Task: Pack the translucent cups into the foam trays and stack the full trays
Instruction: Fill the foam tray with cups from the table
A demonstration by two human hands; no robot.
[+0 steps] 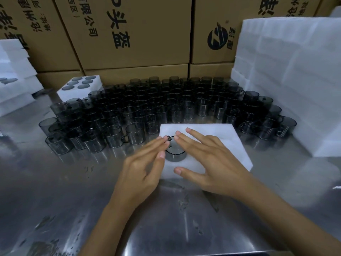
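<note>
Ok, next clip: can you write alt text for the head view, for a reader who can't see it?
Two bare hands, left hand and right hand, fingers straight, press a smoky translucent cup into a white foam tray on a steel table. Behind stand many loose cups, a filled tray, foam stacks and cardboard boxes.

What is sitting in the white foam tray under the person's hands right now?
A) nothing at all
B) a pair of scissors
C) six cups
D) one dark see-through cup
D: a single translucent cup sits in the foam tray, between both hands.
</note>
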